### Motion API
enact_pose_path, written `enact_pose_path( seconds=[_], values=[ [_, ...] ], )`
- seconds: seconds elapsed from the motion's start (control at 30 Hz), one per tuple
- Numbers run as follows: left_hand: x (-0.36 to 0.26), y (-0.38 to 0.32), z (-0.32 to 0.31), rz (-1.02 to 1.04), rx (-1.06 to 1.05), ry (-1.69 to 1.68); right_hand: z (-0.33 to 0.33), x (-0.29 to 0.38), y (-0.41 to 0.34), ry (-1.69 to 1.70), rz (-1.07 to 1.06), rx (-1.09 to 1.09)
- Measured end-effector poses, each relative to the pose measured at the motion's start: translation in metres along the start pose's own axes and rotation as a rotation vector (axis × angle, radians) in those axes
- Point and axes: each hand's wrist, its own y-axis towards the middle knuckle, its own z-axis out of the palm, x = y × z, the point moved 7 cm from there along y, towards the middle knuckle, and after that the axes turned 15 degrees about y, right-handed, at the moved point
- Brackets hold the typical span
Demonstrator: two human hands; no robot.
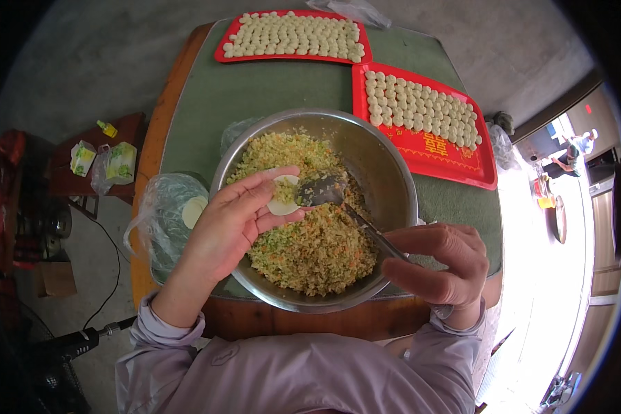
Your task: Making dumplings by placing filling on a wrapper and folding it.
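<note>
My left hand (238,217) holds a round white dough wrapper (282,207) over the bowl, with a small heap of chopped filling on it. My right hand (442,264) grips the handle of a metal spoon (322,190), whose bowl is at the wrapper's right edge. Beneath both lies a large stainless steel bowl (393,186) with chopped vegetable filling (315,259), greener and paler at the far side, browner near me. Left of it, a clear plastic bag (160,207) holds round white wrappers (194,209), partly hidden by my left hand.
Two red trays (362,46) (445,173) bear rows of small filled dumplings at the table's far side. A green cloth (269,85) covers the wooden table. On a side stand at the left are tissue packs (120,161) and a yellow bottle (106,128). A person (569,158) is far right.
</note>
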Motion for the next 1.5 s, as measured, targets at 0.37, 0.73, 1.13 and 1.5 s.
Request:
enact_pose_path(
  seconds=[0.37, 0.73, 1.13, 1.5],
  values=[
    [0.003, 0.002, -0.002, -0.013, 0.022, 0.012, -0.002, 0.004, -0.001, 0.026, -0.037, 0.061],
    [0.002, 0.002, 0.001, -0.012, 0.0, -0.013, -0.007, -0.009, -0.006, 0.085, 0.025, -0.036],
    [0.002, 0.002, 0.003, -0.015, 0.054, 0.023, -0.015, -0.01, -0.006, 0.057, 0.032, -0.023],
    [0.003, 0.001, 0.002, -0.018, 0.011, 0.026, -0.009, -0.004, -0.006, 0.118, -0.02, -0.057]
  ],
)
